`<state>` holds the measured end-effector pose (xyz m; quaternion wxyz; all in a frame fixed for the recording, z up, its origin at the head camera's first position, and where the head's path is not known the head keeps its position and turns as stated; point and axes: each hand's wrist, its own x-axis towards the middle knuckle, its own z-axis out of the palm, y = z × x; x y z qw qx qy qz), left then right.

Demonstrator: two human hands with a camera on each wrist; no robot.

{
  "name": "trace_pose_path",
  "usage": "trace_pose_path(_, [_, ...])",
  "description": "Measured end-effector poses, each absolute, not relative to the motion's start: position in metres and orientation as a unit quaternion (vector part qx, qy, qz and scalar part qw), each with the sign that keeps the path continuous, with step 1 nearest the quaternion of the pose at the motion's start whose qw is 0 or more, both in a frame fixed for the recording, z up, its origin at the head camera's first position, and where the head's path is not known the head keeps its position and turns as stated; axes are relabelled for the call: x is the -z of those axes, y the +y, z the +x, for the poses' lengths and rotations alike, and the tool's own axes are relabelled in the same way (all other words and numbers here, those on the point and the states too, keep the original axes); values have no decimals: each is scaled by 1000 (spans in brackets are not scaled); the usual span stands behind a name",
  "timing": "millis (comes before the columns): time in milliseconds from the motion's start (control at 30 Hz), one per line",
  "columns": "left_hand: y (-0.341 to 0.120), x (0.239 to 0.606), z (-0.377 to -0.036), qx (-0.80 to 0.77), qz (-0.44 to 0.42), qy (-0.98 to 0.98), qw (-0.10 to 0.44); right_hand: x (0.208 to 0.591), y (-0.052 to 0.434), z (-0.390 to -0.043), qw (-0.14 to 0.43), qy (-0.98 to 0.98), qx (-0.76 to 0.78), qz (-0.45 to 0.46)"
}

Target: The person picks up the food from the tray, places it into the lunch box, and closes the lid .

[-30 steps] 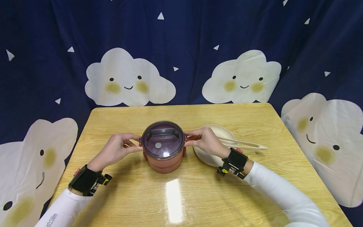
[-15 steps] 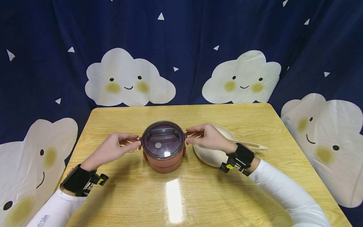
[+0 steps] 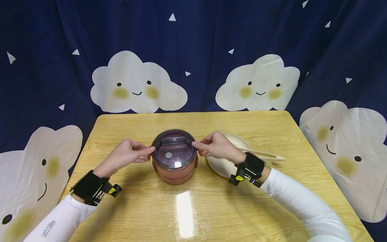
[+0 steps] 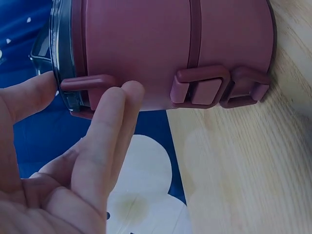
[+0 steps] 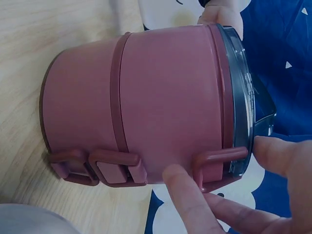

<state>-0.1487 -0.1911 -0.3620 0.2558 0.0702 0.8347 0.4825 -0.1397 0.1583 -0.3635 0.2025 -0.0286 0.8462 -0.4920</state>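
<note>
So there's this round pink stacked lunch box [image 3: 174,169] sitting about mid-bench [image 3: 260,208], smoky see-through lid [image 3: 173,151] on top. Both hands are on it, one per side. Left hand [image 3: 127,155] has its grip pinching the top clasp [image 4: 87,84] on its side: thumb on the lid rim, two fingers tucked under the clasp. Right hand [image 3: 216,147] is doing the mirror version, thumb on the lid edge and a finger under the matching clasp [image 5: 219,158]. From the wrist views the lower clasps look folded flat against the body, though I can't really say whether the top ones are latched or popped.

Just to the right of the box, partly under the right wrist, there's a cream plate [image 3: 239,141] with a pair of pale chopsticks [image 3: 266,154] lying across it. Navy curtain with smiley clouds [image 3: 137,84] behind everything.
</note>
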Motion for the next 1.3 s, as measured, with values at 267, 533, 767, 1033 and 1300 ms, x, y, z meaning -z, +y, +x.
trace_pose_path(267, [-189, 361, -150, -487, 71, 830, 263, 365, 157, -139, 209, 840, 501, -15])
trace_pose_path(533, [-187, 360, -154, -476, 84, 832, 274, 365, 158, -139, 214, 837, 504, -11])
trace_pose_path(767, [-188, 363, -155, -479, 104, 825, 281, 368, 158, -140, 220, 827, 517, -13])
trace_pose_path(1033, [-188, 364, -156, -488, 103, 818, 287, 371, 155, -142, 222, 816, 533, -18])
trace_pose_path(1300, [-189, 367, -156, -497, 114, 811, 287, 375, 153, -143, 221, 812, 539, -22])
